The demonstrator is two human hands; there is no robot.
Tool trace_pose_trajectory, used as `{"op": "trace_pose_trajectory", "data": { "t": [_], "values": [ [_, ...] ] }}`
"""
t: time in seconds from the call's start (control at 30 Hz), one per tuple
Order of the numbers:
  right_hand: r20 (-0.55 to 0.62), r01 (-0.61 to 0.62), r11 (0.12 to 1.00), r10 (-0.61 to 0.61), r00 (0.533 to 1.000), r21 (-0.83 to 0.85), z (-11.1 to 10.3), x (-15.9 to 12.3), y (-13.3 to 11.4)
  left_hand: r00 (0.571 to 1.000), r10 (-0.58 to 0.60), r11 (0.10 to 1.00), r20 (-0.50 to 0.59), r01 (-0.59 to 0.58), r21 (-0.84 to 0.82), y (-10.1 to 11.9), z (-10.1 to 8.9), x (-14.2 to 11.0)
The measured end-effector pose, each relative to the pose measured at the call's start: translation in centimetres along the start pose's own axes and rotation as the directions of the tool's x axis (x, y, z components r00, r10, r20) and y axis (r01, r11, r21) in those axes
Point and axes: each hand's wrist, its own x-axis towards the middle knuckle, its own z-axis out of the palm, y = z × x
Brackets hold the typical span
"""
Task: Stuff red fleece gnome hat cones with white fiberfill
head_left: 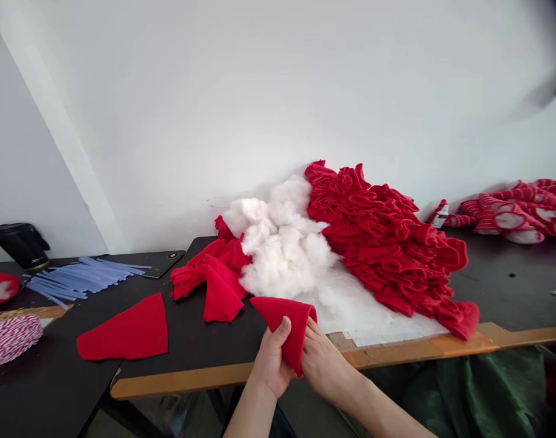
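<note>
Both my hands hold one red fleece cone piece (284,325) over the near edge of the black table (200,347). My left hand (271,362) pinches it with the thumb on top. My right hand (322,365) grips its right side, fingers tucked under or inside the fabric. Just behind lies a heap of white stuffing (282,246). To the right of that is a big pile of red fleece pieces (387,243). A smaller bunch of red pieces (211,277) lies left of the stuffing, and a single flat red piece (127,331) lies further left.
Blue sticks (84,277) and a black device (20,243) sit at far left on a second table. Red-and-white twine (8,337) is at the left edge. Striped red-and-white items (515,213) lie at far right. White paper (378,319) lies under the stuffing.
</note>
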Motion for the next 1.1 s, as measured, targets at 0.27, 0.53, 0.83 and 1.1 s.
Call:
{"op": "trace_pose_trajectory", "data": {
  "t": [0.27, 0.53, 0.83, 1.1],
  "values": [
    [-0.288, -0.33, 0.92, 0.382, 0.878, 0.212, 0.3, -2.7, -1.4, 0.994, -0.08, 0.979, -0.073, 0.065, -0.191, 0.9, 0.9, 0.8],
    [-0.035, -0.06, 0.997, 0.062, 0.997, 0.044, 0.8, -0.5, -0.2, 0.999, 0.003, 0.997, -0.045, -0.007, -0.078, 0.0, 1.0, -0.4],
    [-0.243, -0.166, 0.974, 0.2, 0.949, 0.152, -0.7, -1.4, -0.6, 0.989, -0.126, 0.987, -0.08, 0.117, -0.109, 0.2, 1.1, -0.3],
    [-0.121, -0.099, 0.991, 0.088, 0.989, -0.09, 0.8, -1.8, 0.1, 0.98, -0.162, 0.985, -0.117, 0.153, -0.084, -0.9, 1.6, -0.3]
  ]
}}
